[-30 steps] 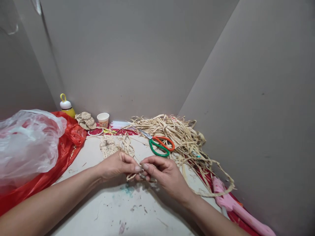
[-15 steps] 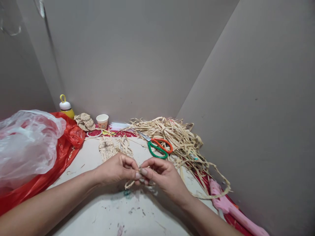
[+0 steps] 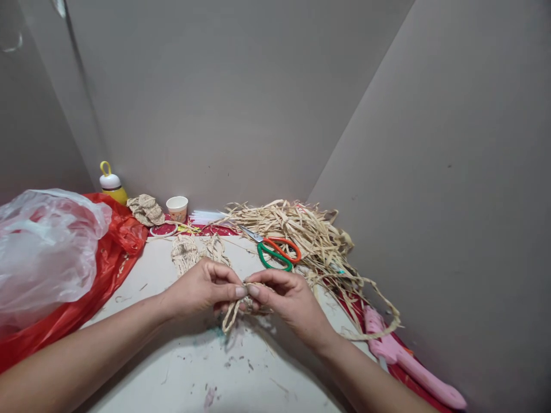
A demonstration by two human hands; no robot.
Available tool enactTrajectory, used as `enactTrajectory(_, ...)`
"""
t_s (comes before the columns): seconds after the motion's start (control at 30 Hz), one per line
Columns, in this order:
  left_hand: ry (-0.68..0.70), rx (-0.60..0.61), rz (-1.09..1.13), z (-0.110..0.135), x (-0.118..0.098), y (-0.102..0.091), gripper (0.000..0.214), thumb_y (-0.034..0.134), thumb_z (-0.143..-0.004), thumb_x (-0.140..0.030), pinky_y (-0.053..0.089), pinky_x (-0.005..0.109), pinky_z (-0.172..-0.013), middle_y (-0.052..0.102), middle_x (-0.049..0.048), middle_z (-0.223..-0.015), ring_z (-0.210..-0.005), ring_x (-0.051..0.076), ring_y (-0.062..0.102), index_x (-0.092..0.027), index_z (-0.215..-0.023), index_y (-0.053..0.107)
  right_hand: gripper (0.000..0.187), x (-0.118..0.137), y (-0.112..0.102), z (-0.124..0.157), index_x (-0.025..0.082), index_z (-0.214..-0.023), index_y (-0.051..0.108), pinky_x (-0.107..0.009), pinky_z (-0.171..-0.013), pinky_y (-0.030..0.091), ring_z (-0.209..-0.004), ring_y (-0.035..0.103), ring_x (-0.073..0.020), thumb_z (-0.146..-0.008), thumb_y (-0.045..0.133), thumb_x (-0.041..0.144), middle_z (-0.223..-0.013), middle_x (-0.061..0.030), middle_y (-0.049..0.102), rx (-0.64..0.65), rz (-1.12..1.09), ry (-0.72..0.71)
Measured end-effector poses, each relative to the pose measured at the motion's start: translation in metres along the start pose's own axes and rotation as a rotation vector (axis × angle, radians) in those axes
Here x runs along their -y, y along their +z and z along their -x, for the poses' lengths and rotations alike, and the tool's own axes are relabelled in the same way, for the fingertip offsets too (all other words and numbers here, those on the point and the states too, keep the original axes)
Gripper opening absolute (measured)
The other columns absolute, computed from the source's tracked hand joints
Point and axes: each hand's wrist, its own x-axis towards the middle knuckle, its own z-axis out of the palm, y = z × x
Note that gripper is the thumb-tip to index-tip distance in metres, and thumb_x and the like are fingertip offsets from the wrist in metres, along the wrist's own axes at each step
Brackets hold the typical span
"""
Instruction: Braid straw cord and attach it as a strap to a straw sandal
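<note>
Twisted straw cord (image 3: pixel 233 312) pinched by left hand (image 3: pixel 206 288) and right hand (image 3: pixel 295 301) over middle of tabletop (image 3: pixel 253 387); loop (image 3: pixel 226 328) formed, work seemingly unfinished; loose straw (image 3: pixel 297 226) left unworked at far right corner.

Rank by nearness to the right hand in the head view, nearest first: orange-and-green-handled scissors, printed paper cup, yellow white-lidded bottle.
1. Scissors, beyond the right hand.
2. Paper cup, back left.
3. Bottle, farther left.

the bare left hand (image 3: pixel 200 291) and bare right hand (image 3: pixel 293 304) pinch a looped, twisted tan straw cord (image 3: pixel 235 310) near green-and-orange-handled metal scissors (image 3: pixel 275 249) beside loose tan straw strips (image 3: pixel 301 229).
</note>
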Motion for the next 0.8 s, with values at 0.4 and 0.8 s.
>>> enactTrajectory(0.4, 0.054, -0.153, 0.016, -0.0028, 0.0024, 0.0027, 0.026, 0.071, -0.072, -0.038, 0.033, 0.020, -0.046, 0.065, 0.0029, -0.065, -0.047, 0.006, 0.043, -0.013, -0.076, 0.066, 0.022, -0.0017, 0.0011, -0.0028, 0.016, -0.076, 0.069, -0.023, -0.055, 0.046, -0.054, 0.056, -0.0116, -0.074, 0.071, 0.037, -0.061, -0.0023, 0.067, -0.132, 0.021, -0.061)
enactTrajectory(0.8, 0.071, -0.238, 0.050, -0.0037, 0.0035, 0.0086, 0.022, 0.074, -0.068, -0.033, 0.032, 0.020, -0.047, 0.057, -0.0025, -0.054, -0.046, 0.006, 0.043, -0.013, -0.075, 0.068, 0.027, -0.0004, 0.0052, 0.0017, 0.015, -0.065, 0.069, -0.022, -0.054, 0.041, -0.058, 0.054, -0.0123, -0.083, 0.060, 0.033, -0.061, -0.0018, 0.063, -0.174, 0.333, -0.225)
